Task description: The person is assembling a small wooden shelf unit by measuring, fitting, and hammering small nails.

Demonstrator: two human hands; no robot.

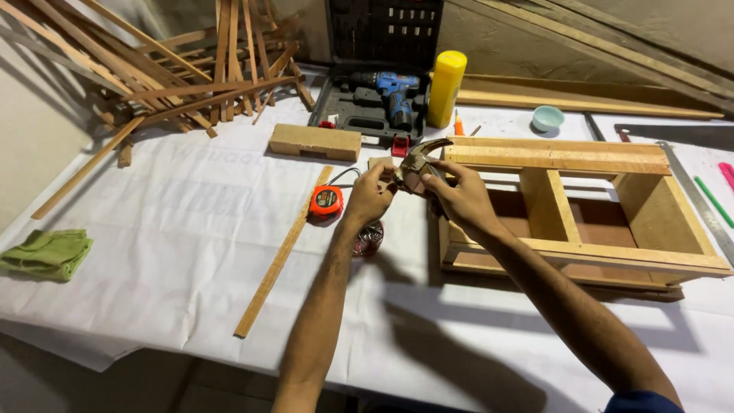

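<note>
Over white-covered table point(191, 252), left hand point(369, 195) & right hand point(459, 195) fingers closed round hammer head point(417, 164) btwn them.

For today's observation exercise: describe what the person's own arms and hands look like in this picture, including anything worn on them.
Both forearms are bare from the elbow down. The left hand and the right hand wear no gloves, and no rings, watch or bracelet can be seen. The only clothing in view is the edge of a dark blue short sleeve at the right upper arm, in the bottom corner. No tattoos or markings show.
</note>
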